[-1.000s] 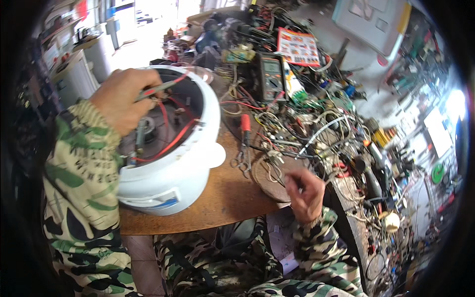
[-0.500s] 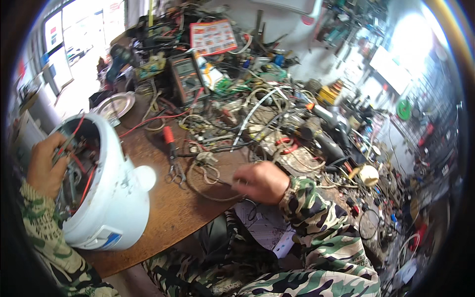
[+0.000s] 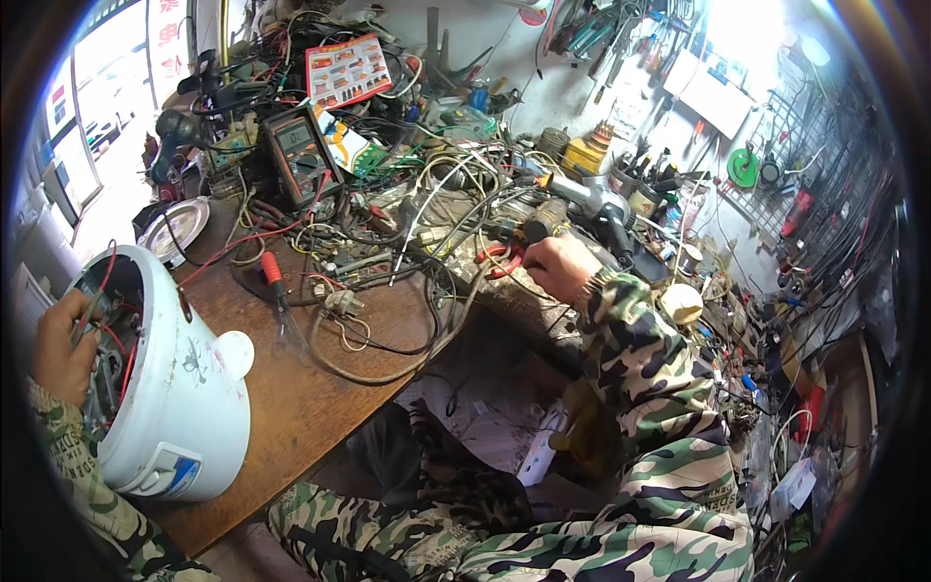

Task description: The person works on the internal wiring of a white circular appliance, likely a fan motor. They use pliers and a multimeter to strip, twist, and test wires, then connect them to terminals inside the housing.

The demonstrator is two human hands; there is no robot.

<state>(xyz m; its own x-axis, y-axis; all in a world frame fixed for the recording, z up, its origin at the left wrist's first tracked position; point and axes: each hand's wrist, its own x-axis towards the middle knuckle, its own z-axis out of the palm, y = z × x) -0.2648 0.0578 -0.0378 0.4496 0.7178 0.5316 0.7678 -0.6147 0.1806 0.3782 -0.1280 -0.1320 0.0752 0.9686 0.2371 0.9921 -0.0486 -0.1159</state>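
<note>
At the far left, my left hand (image 3: 66, 354) is closed on a slim grey-and-red tool (image 3: 87, 315) at the open top of a white cylindrical appliance (image 3: 194, 407) with red wires inside. My right hand (image 3: 555, 264) reaches onto the cluttered side of the bench, fingers curled beside red tool handles (image 3: 495, 260); what is between its fingertips is hidden. A power tool with a silver barrel (image 3: 577, 194) lies just behind it. A red-handled tool (image 3: 273, 276) and a plug with cable (image 3: 341, 303) lie on the wooden tabletop (image 3: 291, 398).
A multimeter (image 3: 296, 155), red-and-white leaflet (image 3: 347, 68) and tangled wires cover the back. A metal dish (image 3: 175, 228) sits left. Tools hang on the right wall (image 3: 640, 116). A power strip (image 3: 538, 446) is below the table edge. A doorway (image 3: 92, 97) stands far left.
My right hand has moved up and rightward from the table's front edge to the clutter. The view has turned right, so the appliance appears farther left, my left hand still at it.
</note>
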